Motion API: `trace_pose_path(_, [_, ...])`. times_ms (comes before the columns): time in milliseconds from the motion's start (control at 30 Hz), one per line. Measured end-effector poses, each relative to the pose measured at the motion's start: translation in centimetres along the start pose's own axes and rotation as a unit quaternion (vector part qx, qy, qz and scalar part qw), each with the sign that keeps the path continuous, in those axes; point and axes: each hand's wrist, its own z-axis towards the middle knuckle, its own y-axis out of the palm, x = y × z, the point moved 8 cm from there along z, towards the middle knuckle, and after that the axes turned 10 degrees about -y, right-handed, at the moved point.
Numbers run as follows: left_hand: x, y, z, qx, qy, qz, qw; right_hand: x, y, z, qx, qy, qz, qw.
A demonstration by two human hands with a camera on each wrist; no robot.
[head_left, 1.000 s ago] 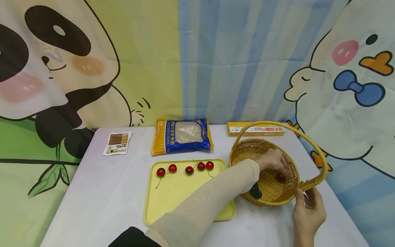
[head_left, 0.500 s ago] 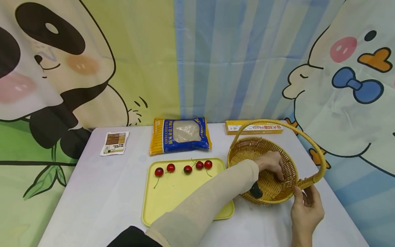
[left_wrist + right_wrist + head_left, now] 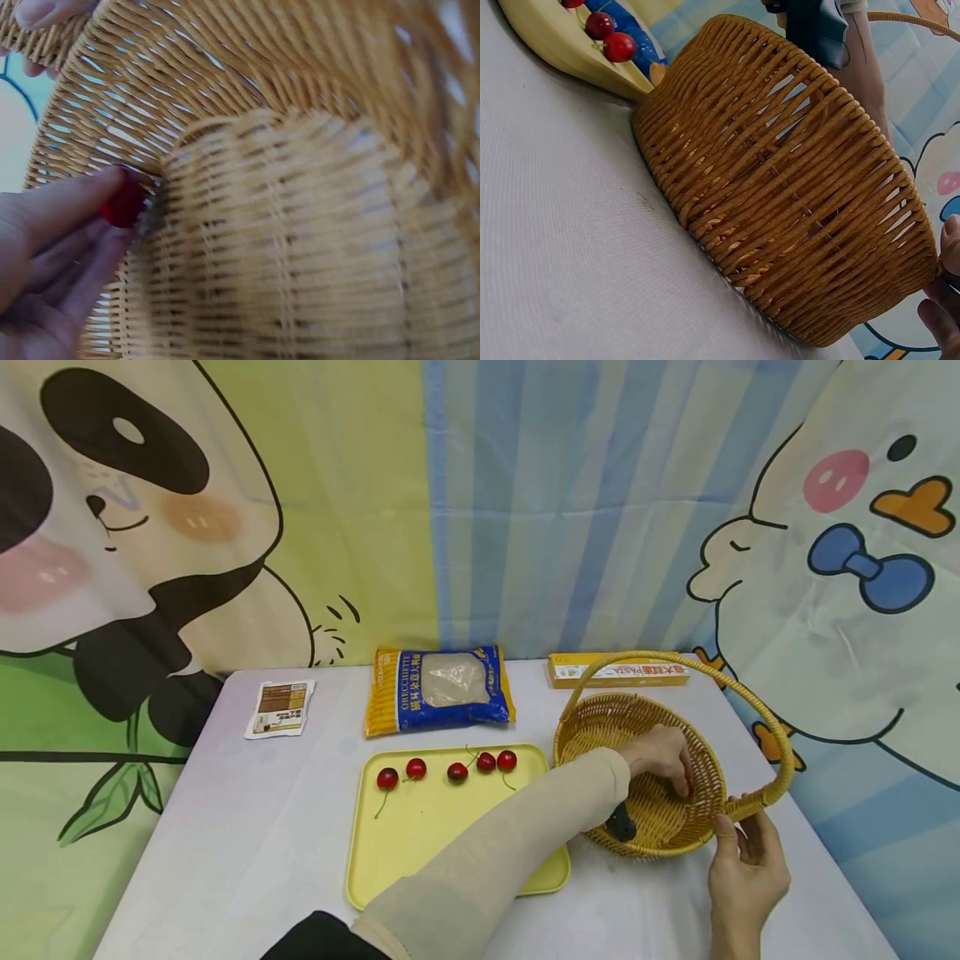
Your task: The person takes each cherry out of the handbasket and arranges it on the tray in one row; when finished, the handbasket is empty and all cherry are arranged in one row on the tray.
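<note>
Inside a woven wicker basket (image 3: 615,714), my left hand (image 3: 660,756) reaches down toward the right wall. Its thumb and fingers pinch a dark red cherry (image 3: 124,198) close against the weave, as the left wrist view shows; the hand hides that cherry in the head view. At the basket's right rim my right hand (image 3: 750,864) grips the foot of the arched handle (image 3: 780,768). The basket stands tilted in the right wrist view. To its left, several cherries (image 3: 457,772) lie along the far side of a yellow tray (image 3: 405,852), some with stems.
Behind the tray lies a blue and yellow orecchiette bag (image 3: 450,687). A yellow pasta box (image 3: 645,675) sits behind the basket, and a small white and brown packet (image 3: 281,708) at the back left. My left sleeve (image 3: 502,843) crosses over the tray.
A second ago the cherry showed under my left fingertips in the basket; now the hand covers it in the head view. The right hand keeps its grip, and the view has shifted slightly.
</note>
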Motion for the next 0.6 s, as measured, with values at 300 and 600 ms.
trace_pose_path(300, [-0.7, -2.9, -1.6, -0.002, 0.022, -0.027, 0.9994, 0.1, 0.0, -0.4, 0.003, 0.001, -0.016, 0.9999])
trace_pose_path(600, [-3.5, -6.0, -3.4, -0.002, -0.002, -0.058, 0.9983, 0.4, 0.1, 0.1, 0.004, 0.007, -0.014, 0.9999])
